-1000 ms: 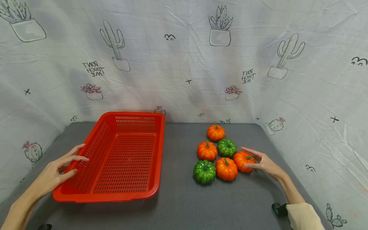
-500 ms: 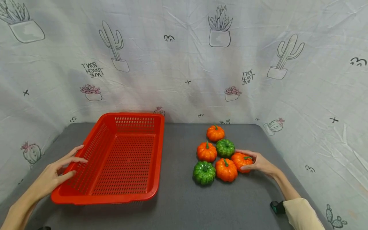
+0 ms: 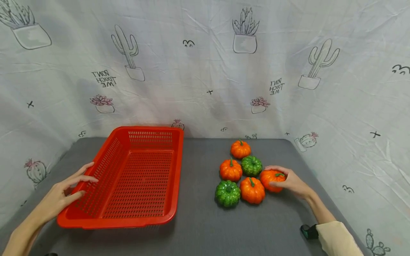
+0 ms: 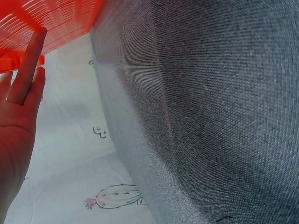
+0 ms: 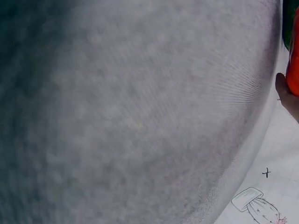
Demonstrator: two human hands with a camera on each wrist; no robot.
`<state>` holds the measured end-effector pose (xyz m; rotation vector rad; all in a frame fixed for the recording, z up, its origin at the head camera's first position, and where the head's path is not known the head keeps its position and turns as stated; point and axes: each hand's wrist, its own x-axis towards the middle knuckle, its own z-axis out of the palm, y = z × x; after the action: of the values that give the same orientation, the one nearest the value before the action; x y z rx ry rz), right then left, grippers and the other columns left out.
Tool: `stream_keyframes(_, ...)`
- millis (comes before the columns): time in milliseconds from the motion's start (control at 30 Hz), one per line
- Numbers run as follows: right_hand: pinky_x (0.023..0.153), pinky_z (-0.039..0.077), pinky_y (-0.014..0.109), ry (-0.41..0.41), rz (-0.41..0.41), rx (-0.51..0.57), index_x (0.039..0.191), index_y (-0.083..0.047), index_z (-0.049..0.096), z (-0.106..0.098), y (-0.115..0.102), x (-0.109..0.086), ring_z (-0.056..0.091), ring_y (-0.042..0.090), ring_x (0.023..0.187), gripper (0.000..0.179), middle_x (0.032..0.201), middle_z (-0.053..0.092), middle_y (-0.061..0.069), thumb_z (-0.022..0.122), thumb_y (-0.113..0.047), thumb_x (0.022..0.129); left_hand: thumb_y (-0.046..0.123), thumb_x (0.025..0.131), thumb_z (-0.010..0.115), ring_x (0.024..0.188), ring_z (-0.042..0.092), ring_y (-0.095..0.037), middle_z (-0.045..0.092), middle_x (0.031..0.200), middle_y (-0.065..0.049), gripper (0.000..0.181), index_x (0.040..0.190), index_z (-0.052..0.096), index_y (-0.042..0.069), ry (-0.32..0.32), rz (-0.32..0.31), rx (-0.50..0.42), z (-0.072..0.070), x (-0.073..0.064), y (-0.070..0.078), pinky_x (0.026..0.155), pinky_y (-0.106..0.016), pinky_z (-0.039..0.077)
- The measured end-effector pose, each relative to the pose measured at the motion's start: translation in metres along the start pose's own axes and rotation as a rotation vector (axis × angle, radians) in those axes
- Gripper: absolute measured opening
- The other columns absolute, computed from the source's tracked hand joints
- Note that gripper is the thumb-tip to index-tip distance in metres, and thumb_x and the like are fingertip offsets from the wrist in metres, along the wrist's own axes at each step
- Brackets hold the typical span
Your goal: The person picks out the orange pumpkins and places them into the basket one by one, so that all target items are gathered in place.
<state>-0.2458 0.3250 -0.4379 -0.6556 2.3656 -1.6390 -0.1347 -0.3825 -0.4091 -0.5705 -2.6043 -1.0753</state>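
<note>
A red perforated plastic basket stands at the left of the grey table, with nothing in it. My left hand rests at its left rim, fingers lightly bent and spread. In the left wrist view, straight fingers reach up against the basket's outer wall. On the right, my right hand holds the rightmost orange mini pumpkin between thumb and fingers, its stem showing. Beside it are a front orange pumpkin and a green pumpkin. The right wrist view catches only a thumb beside orange.
Another green pumpkin and two more orange ones, a middle one and a back one, complete the cluster. A white cloth printed with cacti hangs behind the grey table and along both sides.
My right hand has moved slightly left and settled around the rightmost orange pumpkin. That pumpkin shifted left, then back right. The left hand and basket have hardly moved.
</note>
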Motion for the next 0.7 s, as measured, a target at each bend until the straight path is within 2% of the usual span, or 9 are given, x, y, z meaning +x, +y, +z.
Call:
stream_keyframes(267,0.083,0.045,0.021,0.131,-0.002,-0.123,0.130,0.005,0.054,-0.004,-0.007,-0.002,0.034,0.003,0.123,0.049,0.138,0.043,0.010,0.070,-0.008,0.086,-0.007,0.086,0.060,0.132,0.026,0.009,0.031,0.154,-0.003,0.034,0.116,0.064,0.008,-0.001,-0.012,0.022,-0.001,0.001,0.000,0.084,-0.005,0.025)
stream_keyframes(400,0.078,0.048,0.021,0.193,-0.028,-0.119,0.128,0.005,0.055,-0.005,-0.016,-0.002,0.037,0.001,0.120,0.045,0.135,0.044,0.001,0.069,-0.005,0.087,-0.006,0.087,0.059,0.132,0.026,0.008,0.031,0.154,-0.004,0.033,0.115,0.065,0.009,-0.010,-0.005,0.023,0.000,0.002,0.003,0.083,-0.006,0.025)
stream_keyframes(533,0.079,0.049,0.020,0.205,-0.076,-0.086,0.129,0.004,0.055,-0.007,-0.031,0.005,0.043,0.000,0.118,0.044,0.131,0.051,-0.015,0.067,-0.002,0.087,-0.007,0.086,0.058,0.134,0.025,0.007,0.030,0.155,-0.003,0.033,0.116,0.064,0.006,-0.021,0.023,0.008,0.000,0.002,0.003,0.085,-0.006,0.025)
stream_keyframes(633,0.079,0.050,0.022,0.198,-0.073,-0.070,0.131,0.003,0.054,-0.007,-0.043,0.017,0.048,0.004,0.115,0.046,0.131,0.053,-0.014,0.068,-0.004,0.087,-0.008,0.086,0.058,0.134,0.024,0.008,0.029,0.156,-0.002,0.034,0.117,0.064,0.006,-0.024,0.023,0.006,-0.001,0.002,0.002,0.085,-0.006,0.025)
stream_keyframes(700,0.077,0.051,0.024,0.192,-0.054,-0.069,0.131,0.001,0.055,-0.004,-0.050,0.026,0.051,0.008,0.111,0.047,0.134,0.053,-0.008,0.069,-0.007,0.087,-0.008,0.086,0.058,0.134,0.025,0.008,0.029,0.155,-0.002,0.035,0.117,0.064,0.006,-0.021,0.014,0.009,-0.001,0.001,0.002,0.085,-0.008,0.025)
